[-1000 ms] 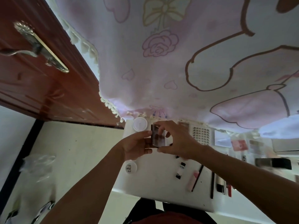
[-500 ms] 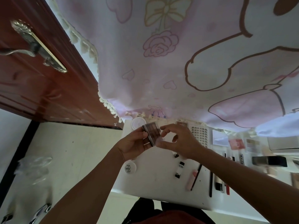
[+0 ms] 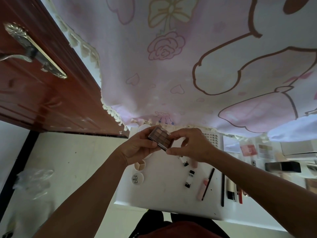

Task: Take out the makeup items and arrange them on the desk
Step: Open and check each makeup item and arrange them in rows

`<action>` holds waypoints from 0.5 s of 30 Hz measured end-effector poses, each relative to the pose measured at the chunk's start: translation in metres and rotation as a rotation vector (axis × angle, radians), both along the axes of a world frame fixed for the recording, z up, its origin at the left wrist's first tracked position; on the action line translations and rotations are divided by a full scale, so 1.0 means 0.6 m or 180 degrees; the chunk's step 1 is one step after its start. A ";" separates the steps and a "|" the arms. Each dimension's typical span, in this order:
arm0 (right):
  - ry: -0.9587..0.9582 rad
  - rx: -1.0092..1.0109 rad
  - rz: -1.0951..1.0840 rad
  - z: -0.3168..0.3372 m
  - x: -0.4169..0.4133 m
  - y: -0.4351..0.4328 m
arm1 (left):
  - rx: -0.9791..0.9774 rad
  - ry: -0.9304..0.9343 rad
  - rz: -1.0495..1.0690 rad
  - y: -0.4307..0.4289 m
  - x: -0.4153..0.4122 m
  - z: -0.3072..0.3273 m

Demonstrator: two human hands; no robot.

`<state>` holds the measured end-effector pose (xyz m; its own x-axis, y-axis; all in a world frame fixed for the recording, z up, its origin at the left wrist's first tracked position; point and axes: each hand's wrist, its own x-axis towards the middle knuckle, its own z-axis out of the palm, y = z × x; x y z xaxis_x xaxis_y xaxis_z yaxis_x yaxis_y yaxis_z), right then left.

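Observation:
A small eyeshadow palette (image 3: 160,137) with brown pans under a clear lid is held above the white desk (image 3: 164,200). My left hand (image 3: 137,148) grips its left end and my right hand (image 3: 192,145) pinches its right edge with thumb and fingers. Below the hands lie a round divided pot (image 3: 139,166), a white round compact (image 3: 137,178) with lettering, two small black-and-white tubes (image 3: 189,179), a pink tube (image 3: 202,189), dark pencils (image 3: 222,189) and more slim items at the right.
A pink cartoon-print cloth (image 3: 188,66) hangs over the back of the desk. A brown door (image 3: 42,86) with a metal handle (image 3: 29,48) stands at the left. A white basket (image 3: 212,139), cards and boxes (image 3: 283,166) sit at the back right. A plastic bag (image 3: 34,182) lies on the floor.
The palette has turned from edge-on to face-up, showing its pans, and both hands have lifted slightly. The round divided pot below my left hand has come into view.

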<state>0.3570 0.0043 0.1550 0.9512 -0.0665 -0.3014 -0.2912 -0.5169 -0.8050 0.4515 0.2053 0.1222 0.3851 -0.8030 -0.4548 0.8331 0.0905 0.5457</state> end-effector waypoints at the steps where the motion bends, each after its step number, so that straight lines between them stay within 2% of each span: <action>1: 0.0010 0.0024 0.0006 0.002 0.001 -0.003 | 0.0082 -0.0077 -0.0038 0.000 0.001 0.003; 8: -0.0023 -0.0061 0.0338 -0.004 -0.002 -0.025 | 0.0916 -0.1140 -0.0807 -0.001 0.016 0.031; 15: -0.0052 -0.0058 0.0503 0.017 0.010 -0.033 | 0.0875 -0.1103 -0.0705 -0.003 0.003 0.033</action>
<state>0.3630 -0.0155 0.1654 0.9550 0.0790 -0.2860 -0.1922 -0.5699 -0.7989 0.4535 0.2037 0.1420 0.3848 -0.7509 -0.5367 0.5814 -0.2543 0.7728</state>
